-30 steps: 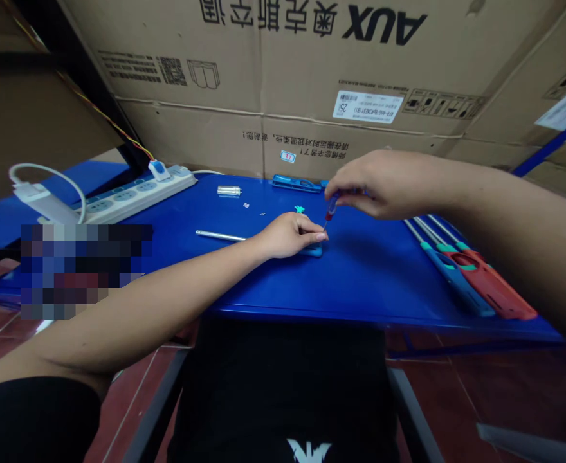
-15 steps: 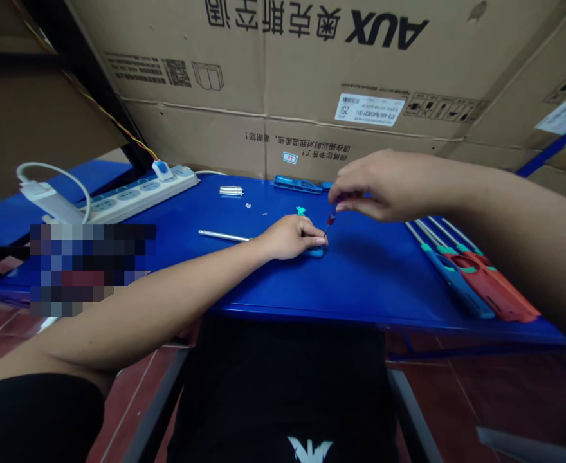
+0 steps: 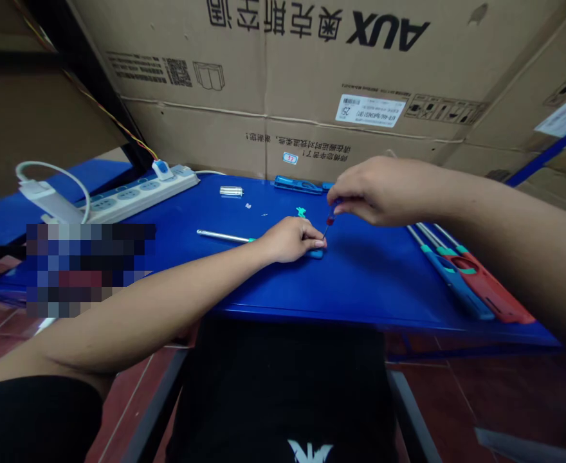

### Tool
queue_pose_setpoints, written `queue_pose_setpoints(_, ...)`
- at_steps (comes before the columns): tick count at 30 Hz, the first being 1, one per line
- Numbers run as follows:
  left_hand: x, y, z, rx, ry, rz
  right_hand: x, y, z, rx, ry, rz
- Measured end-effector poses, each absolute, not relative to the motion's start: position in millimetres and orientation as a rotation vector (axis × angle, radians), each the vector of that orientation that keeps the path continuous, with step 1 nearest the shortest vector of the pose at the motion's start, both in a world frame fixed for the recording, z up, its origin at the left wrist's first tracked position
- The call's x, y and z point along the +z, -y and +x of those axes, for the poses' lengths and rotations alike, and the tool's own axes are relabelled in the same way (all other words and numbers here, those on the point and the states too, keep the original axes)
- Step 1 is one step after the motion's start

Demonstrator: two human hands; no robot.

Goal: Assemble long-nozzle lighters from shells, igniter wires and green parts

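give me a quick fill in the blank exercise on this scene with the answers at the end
The right hand grips a ____.
The left hand is on a lighter whose handle is ____.
The power strip lies toward the ____ end of the table.
The carton's large Latin letters read ____.
Missing words: screwdriver; blue; left; AUX.

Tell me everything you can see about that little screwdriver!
The screwdriver has a thin, dark shaft and a plastic-looking handle, red below, purplish above. The right hand grips its top, partly hiding it. It tilts, shaft down, the tip by the left hand; what the tip touches I can't tell.
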State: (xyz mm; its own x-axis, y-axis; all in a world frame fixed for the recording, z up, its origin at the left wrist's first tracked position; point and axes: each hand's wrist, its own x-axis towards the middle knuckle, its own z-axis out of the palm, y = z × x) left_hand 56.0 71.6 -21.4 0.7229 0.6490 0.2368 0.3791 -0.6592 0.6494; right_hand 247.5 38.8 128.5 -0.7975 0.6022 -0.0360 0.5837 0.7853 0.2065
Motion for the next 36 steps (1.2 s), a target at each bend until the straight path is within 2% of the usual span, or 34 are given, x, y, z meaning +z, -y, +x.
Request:
queue_pose_setpoints(5,-21.3,-67.7,54.5,0.619,-0.783,2.378,115.7,-30.7,234.0,0.572,-2.594,1.360)
queue_pose_setpoints(8,-23.4,-68.8,55.2,0.650,-0.753,2.386,119.1,-28.2,232.8,0.588,-2.502,1.507)
queue_pose_setpoints(14,-26.3,-72.1,55.7,0.663,-0.717,2.352,131.7,-32.8,241.7,0.212,-2.806,1.022)
queue_pose_setpoints(23,-26.5,-72.0,54.7,0.637,-0.697,2.395,121.0,-25.1,222.5,0.552,-2.502,1.425)
queue_pose_setpoints(29,-23.9,-71.7,56.0,0.611,-0.719,2.378,131.8,-32.9,236.8,0.272,-2.774,0.952)
queue_pose_setpoints(36,-12.8,-61.7,51.8,0.501,-0.828,2.450,120.1,-37.6,238.0,0.334,-2.690,1.121)
